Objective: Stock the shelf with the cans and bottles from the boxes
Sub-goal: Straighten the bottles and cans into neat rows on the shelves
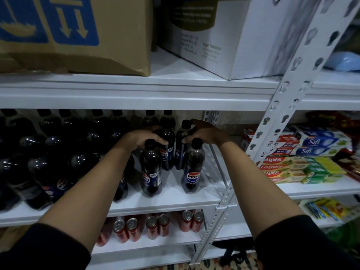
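middle shelf (171, 203), white metal rack: stock in hand.

left hand (143, 138): fingers curled over the shoulder of a rear pepsi bottle (167, 145), gripping it. directly in front of this hand, touching its fingers at the cap, stands the front-left pepsi bottle (151, 170), upright, label facing out.

right hand (202, 131): fingers curled round the neck and cap of a second rear pepsi bottle (182, 141), gripping it. just below and in front of this hand stands the front-right pepsi bottle (192, 166), upright, cap close to the palm; contact cannot be told.

the two held bottles stand side by side between the hands, upright on the shelf.

to the left of the left hand: dense rows of dark bottles (48, 152), same shelf.

below both forearms: red cans (157, 225) in pairs, lower shelf.

above the hands: brown carton (109, 36) and white carton (224, 36), upper shelf.

to the right of the right hand, past the upright post (280, 117): stacked toothpaste boxes (292, 162), neighbouring bay.

both forearms bare, black sleeves (303, 244) pushed back.
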